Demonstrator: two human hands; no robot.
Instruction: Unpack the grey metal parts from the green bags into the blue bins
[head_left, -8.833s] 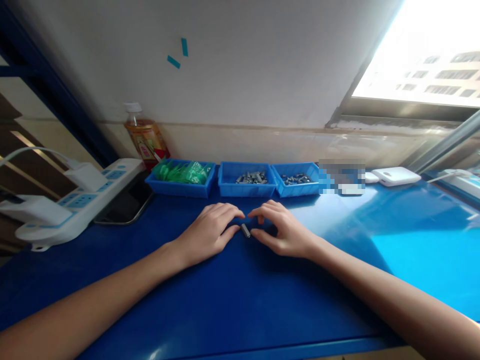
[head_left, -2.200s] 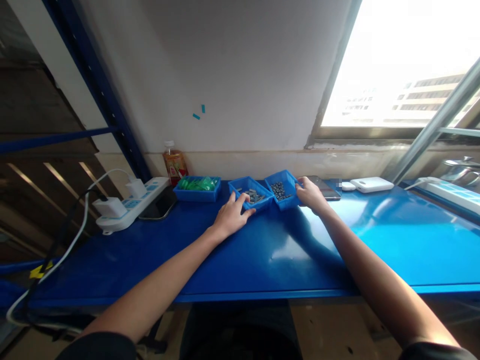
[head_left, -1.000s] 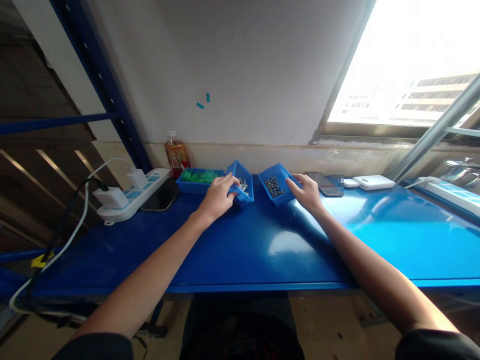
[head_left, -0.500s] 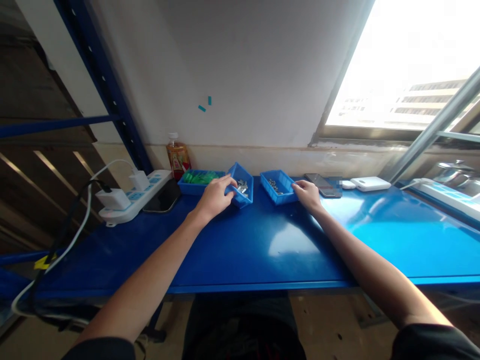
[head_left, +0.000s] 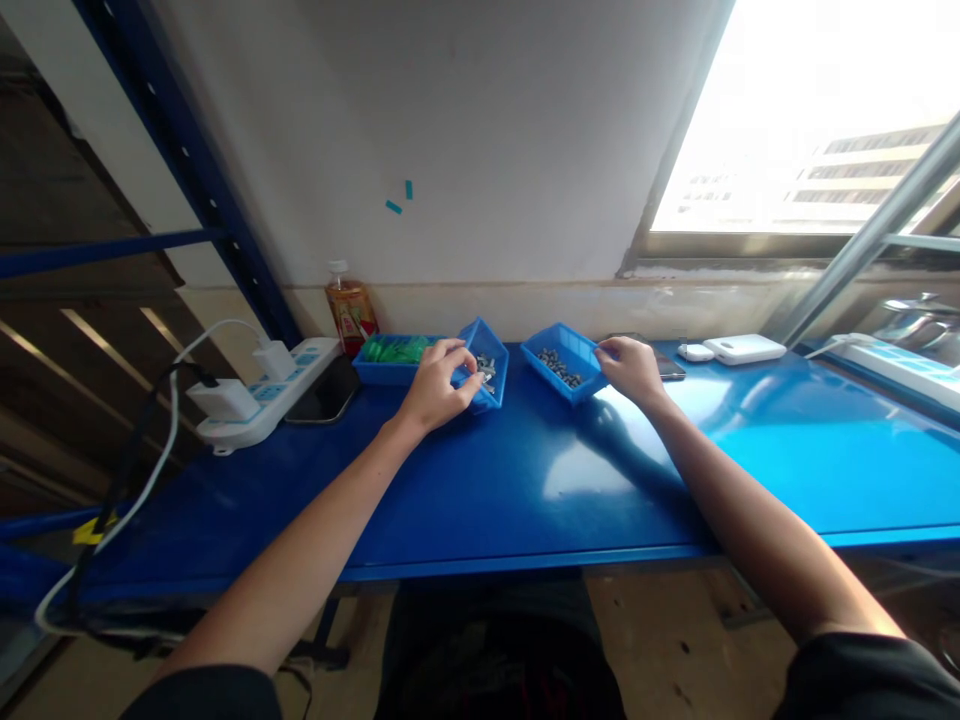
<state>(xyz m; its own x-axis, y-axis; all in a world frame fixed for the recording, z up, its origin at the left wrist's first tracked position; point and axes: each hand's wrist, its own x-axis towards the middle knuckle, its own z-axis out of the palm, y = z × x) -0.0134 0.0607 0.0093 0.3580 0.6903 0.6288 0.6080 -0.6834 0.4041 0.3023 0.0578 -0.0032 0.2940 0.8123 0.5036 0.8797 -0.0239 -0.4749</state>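
My left hand [head_left: 441, 388] is closed on the near left rim of a blue plastic bin [head_left: 495, 395], thumb and fingers curled over its edge. That bin tilts and holds small silvery metal pieces [head_left: 486, 368]. A second blue bin [head_left: 576, 348] is on the right, with small grey metal parts [head_left: 559, 367] gathered inside. The fingers of my right hand [head_left: 632, 370] pinch its right end, which is raised off the table. Behind my left hand stands a blue tray [head_left: 367, 374] of green items [head_left: 394, 349], partly covered by the hand.
A drink bottle [head_left: 350, 315], a dark phone [head_left: 324, 392] and a power strip [head_left: 259, 420] with chargers stand on the left of the blue table [head_left: 480, 500]. Right of my right hand lie a partly hidden phone [head_left: 670, 367], a white device [head_left: 744, 349] and another power strip [head_left: 900, 372].
My right hand has lifted the right end of its bin, tilting it leftward, and the parts inside show more. My left hand stays at its bin. The view has shifted slightly.
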